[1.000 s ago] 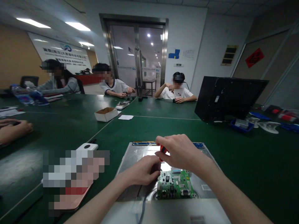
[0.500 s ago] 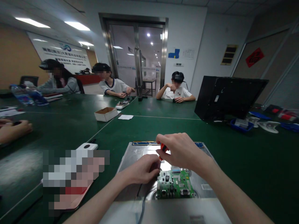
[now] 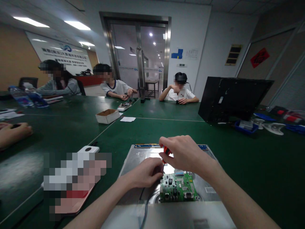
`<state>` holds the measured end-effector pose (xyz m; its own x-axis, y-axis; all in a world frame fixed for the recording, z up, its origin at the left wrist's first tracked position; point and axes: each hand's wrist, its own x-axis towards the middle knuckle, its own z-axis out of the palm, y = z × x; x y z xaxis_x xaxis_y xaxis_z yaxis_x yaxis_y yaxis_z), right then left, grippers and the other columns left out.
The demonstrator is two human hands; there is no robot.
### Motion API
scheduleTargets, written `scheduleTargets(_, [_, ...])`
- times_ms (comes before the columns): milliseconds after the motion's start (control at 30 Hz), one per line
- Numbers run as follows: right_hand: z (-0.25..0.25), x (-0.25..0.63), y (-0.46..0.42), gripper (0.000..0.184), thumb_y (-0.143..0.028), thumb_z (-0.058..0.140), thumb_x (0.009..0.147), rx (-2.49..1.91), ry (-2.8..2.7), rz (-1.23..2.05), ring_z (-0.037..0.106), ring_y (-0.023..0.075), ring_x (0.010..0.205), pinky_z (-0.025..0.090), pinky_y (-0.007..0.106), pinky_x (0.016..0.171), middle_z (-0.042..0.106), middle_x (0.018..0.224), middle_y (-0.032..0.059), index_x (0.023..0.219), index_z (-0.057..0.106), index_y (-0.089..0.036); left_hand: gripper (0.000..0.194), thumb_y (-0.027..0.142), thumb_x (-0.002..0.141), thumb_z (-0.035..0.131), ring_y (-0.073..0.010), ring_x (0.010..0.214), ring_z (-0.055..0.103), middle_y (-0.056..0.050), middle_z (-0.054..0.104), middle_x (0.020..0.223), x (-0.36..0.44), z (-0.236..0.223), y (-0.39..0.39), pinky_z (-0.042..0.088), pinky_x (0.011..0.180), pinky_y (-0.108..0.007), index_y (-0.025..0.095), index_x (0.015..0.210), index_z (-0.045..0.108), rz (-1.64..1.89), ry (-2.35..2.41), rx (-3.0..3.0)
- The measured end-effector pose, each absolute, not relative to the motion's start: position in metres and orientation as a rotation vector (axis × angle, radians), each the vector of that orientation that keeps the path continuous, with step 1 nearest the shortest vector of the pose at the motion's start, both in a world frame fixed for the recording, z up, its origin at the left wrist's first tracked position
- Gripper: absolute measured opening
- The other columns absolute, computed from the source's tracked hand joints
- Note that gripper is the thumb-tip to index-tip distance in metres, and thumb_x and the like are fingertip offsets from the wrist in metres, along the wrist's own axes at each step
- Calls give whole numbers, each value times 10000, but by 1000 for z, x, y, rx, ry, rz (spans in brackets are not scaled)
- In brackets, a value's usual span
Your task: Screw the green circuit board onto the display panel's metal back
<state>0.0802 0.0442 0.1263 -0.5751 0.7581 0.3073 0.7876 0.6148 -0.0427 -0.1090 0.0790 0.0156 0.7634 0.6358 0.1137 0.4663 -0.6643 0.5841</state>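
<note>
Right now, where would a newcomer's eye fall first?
Probably on the green circuit board, front and centre on the silver panel. Just beyond it, the right hand grips a red tool, the left hand close by. A black monitor stands farther back, right.

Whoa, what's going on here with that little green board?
Someone's right hand is holding a red-and-black tool, pointed down near the far left corner of the green circuit board. The left hand is curled right next to the tool's lower end, where the tip is too hidden to see. The board sits on a flat silver panel on the green table. Three other people are sitting farther off around the table.
</note>
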Motion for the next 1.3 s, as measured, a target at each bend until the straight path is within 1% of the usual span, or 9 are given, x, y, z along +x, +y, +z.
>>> scheduleTargets(400, [122,79,46,91,-282,602,887,-1240,-2567,-140,579,131,622,201,280,520,707,785,1,928,565,-210,73,127,767,534,-163,653,498,3,569,740,-108,12,78,356,589,-256,182,815,544,428,835,2416])
scheduleTargets(633, [125,80,43,89,-232,598,845,-1243,-2569,-112,581,126,631,196,274,519,711,798,-1,921,560,-207,83,125,757,533,-161,652,496,3,564,745,-108,16,79,362,587,-257,185,812,518,416,835,2422])
scheduleTargets(833, [124,80,44,77,-235,580,848,-1262,-2569,-138,580,134,617,189,279,512,710,780,0,916,554,-210,70,141,771,524,-163,638,479,8,544,709,-107,18,77,349,565,-260,190,820,510,387,840,2450])
scheduleTargets(1033, [123,79,44,68,-243,580,869,-1249,-2577,-155,583,133,615,187,281,509,708,780,-1,919,548,-210,78,123,782,523,-170,660,497,-9,576,759,-107,16,77,350,583,-265,192,817,512,374,857,2467])
scheduleTargets(1167, [123,78,44,73,-232,587,862,-1235,-2568,-142,580,128,623,190,277,518,708,791,-4,923,556,-208,106,111,780,529,-181,689,526,-20,600,798,-108,13,79,367,609,-272,185,856,533,379,848,2477])
scheduleTargets(1300, [124,79,44,88,-232,602,852,-1230,-2571,-96,586,128,646,200,274,529,711,821,-3,924,559,-206,92,113,780,535,-189,705,541,-30,615,816,-109,10,79,378,619,-278,179,843,539,390,841,2499])
